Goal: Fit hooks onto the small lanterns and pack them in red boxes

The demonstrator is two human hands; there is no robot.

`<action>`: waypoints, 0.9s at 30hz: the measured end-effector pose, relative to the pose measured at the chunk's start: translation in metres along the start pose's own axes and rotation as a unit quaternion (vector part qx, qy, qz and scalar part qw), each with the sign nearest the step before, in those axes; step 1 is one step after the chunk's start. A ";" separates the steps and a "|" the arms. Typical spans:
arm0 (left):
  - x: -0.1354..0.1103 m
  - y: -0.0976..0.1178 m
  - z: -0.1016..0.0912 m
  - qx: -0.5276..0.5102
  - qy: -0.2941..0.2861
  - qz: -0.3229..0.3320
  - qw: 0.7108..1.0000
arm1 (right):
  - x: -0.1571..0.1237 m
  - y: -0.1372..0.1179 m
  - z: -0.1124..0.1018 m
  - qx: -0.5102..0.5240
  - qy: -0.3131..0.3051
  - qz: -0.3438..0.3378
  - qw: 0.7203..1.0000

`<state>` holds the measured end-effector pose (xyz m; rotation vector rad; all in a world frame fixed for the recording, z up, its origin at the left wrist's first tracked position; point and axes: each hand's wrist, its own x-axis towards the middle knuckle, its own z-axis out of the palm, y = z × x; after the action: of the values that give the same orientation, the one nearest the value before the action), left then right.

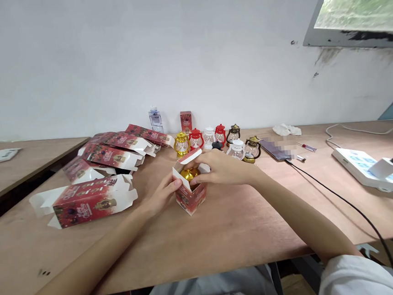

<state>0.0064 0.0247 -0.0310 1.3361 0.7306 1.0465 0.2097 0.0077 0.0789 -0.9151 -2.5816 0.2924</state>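
Observation:
A red printed cardboard box stands upright in front of me, its top flaps raised. My left hand is closed on the box's left wall, with the thumb along the rim. Inside the opening sits a small gold lantern; only its top shows. My right hand reaches over from the right, thumb and fingers closed around the lantern's top. Just behind the hands are several more small lanterns: a gold one, a red one, a white one and a bronze one.
On the left lie several flattened or open red boxes. A clear bottle and an upright red box are by the wall. To the right are a phone, a screwdriver, crumpled tissue and a white power strip with a black cable.

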 end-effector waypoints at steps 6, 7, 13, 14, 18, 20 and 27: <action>0.002 0.008 0.017 -0.030 0.016 0.025 0.999 | -0.001 0.000 -0.002 0.032 -0.029 -0.040 0.998; 0.002 0.012 0.019 -0.031 0.019 0.029 0.999 | -0.001 0.001 -0.003 0.050 -0.015 -0.044 0.998; 0.000 0.022 0.020 -0.039 0.036 0.019 0.998 | -0.002 0.019 -0.006 0.206 0.091 -0.036 0.974; 0.000 0.021 0.019 -0.038 0.039 0.007 0.999 | -0.001 0.022 -0.004 0.233 0.090 -0.030 0.968; -0.001 0.019 0.016 -0.029 0.042 -0.029 0.998 | 0.002 0.028 0.001 0.307 0.055 -0.016 0.950; -0.002 0.019 0.016 -0.030 0.037 -0.034 0.998 | 0.003 0.029 0.002 0.326 0.039 -0.004 0.945; -0.001 0.022 0.020 -0.032 -0.011 -0.012 0.999 | 0.006 0.031 0.012 0.352 0.050 0.018 0.934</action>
<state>0.0201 0.0140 -0.0073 1.2794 0.6912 1.0267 0.2182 0.0344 0.0598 -0.6743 -2.1022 1.0638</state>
